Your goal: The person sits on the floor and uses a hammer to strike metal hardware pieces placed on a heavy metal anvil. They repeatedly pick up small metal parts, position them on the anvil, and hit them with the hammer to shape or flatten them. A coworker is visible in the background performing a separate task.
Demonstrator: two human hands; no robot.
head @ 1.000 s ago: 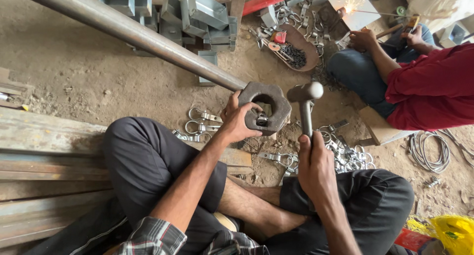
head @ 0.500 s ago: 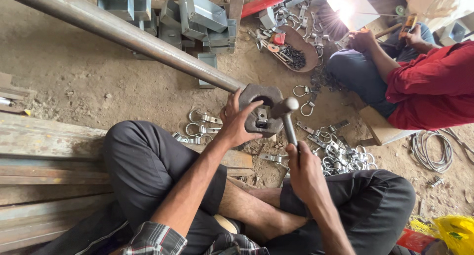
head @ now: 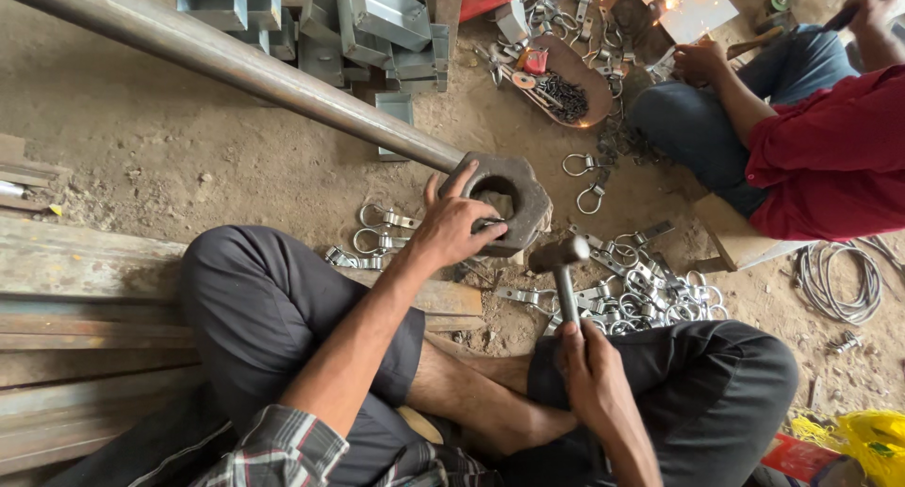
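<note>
On the dirt floor (head: 132,157), between the person's crossed legs and the long steel pipe (head: 236,58), the left hand (head: 452,231) is resting on a heavy, rust-brown steel block (head: 514,204) with a round hole. Its fingers are spreading over the block's near rim, pressing rather than gripping; whether a small part is pinched under the fingertips, cannot tell. The right hand (head: 586,363) is holding a hammer (head: 560,265), fingers clamped round the handle, its head hanging just beside the block's near edge.

Progress, judged: work appears mid-run. A heap of bright zinc-plated clamps (head: 650,294) is lying to the right of the hammer, and a few more clamps (head: 377,231) are lying left of the block; which are finished is unclear.

Block: thick, lobed outline, worn and scaled, sitting at the pipe's near end.
</note>
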